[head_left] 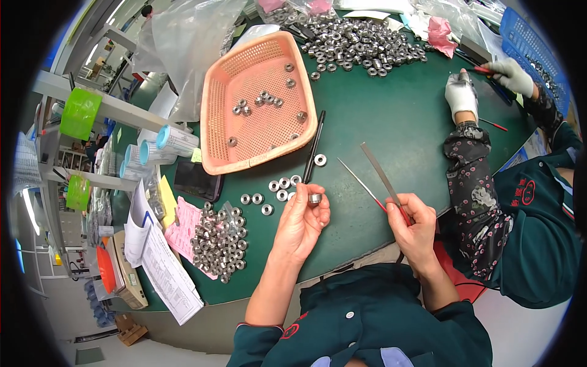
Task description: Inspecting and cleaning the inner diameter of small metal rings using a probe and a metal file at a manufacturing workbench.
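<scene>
— Well, head view first: what in the left hand point(302, 220)?

— Just below the middle, toward six o'clock: fingers curled closed, with a metal ring point(314, 199) gripped at the fingertips. Beyond them, toward twelve o'clock, a black stick point(316, 137). Held, or only lying close? Cannot tell.

— And in the right hand point(414, 227)?

— Toward four o'clock: thumb and fingers closed around two red-handled tools, a flat strip point(376, 167) and a thin pointed rod point(358, 180). Both aimed roughly toward eleven o'clock, handles close together, tips apart.

— Near the left hand, which other things?

— Toward ten o'clock from the fingers, a small cluster of loose rings point(284, 183) on the green table point(367, 116). Toward twelve, just beside the black stick, a lone ring point(320, 159).

— And farther out?

— At eleven o'clock, a pink mesh basket point(244, 161) with a few rings scattered inside. At one, a large heap of rings point(373, 46). At eight, a smaller heap point(217, 241), partly over pink paper point(180, 226). At nine, a dark phone point(195, 181).

— At two o'clock?

— A co-worker's nearer gloved hand point(461, 98), its grip too unclear to tell; the farther gloved hand point(513, 76), closed on a red handle point(483, 70). Beyond, a blue basket point(518, 30) with small parts inside.
</scene>
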The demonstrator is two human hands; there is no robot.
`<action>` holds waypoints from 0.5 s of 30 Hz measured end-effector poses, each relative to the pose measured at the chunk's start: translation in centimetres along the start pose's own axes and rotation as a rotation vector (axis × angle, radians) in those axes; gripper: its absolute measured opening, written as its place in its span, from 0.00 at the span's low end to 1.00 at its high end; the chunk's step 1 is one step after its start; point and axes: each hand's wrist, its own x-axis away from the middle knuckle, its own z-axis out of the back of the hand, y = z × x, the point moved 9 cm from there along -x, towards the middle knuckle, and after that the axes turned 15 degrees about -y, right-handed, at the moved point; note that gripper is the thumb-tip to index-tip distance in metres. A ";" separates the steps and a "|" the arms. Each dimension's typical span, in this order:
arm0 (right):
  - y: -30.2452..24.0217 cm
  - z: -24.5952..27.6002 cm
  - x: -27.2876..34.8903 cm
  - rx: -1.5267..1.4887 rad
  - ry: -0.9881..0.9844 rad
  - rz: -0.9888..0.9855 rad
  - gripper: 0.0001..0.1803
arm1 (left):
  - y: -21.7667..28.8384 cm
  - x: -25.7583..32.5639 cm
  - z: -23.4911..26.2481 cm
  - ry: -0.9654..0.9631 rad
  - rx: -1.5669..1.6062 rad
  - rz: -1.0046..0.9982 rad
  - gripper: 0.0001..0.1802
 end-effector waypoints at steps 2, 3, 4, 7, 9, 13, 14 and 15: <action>0.1 -0.1 0.0 0.000 0.002 0.000 0.02 | 0.1 0.0 0.0 0.002 0.028 -0.006 0.19; 0.0 -0.1 -0.1 0.014 0.005 0.009 0.02 | 0.1 0.0 0.0 0.002 0.028 -0.008 0.19; -0.1 -0.1 -0.1 0.028 0.008 0.018 0.02 | 0.1 -0.1 0.1 -0.001 0.030 -0.009 0.19; 0.0 -0.1 -0.1 0.032 0.016 0.017 0.02 | 0.1 -0.1 0.1 -0.005 0.034 -0.005 0.19; 0.0 -0.2 -0.1 0.040 0.016 0.022 0.02 | 0.1 0.0 0.1 -0.005 0.036 0.001 0.19; -0.1 -0.1 -0.1 0.051 0.020 0.031 0.02 | 0.1 0.0 0.1 -0.012 0.034 -0.007 0.19; -0.1 -0.1 0.0 0.050 0.021 0.030 0.02 | 0.2 0.0 0.1 -0.003 0.007 -0.018 0.20; -0.1 -0.1 0.0 0.052 0.021 0.030 0.02 | 0.2 -0.1 0.1 -0.003 0.006 -0.017 0.20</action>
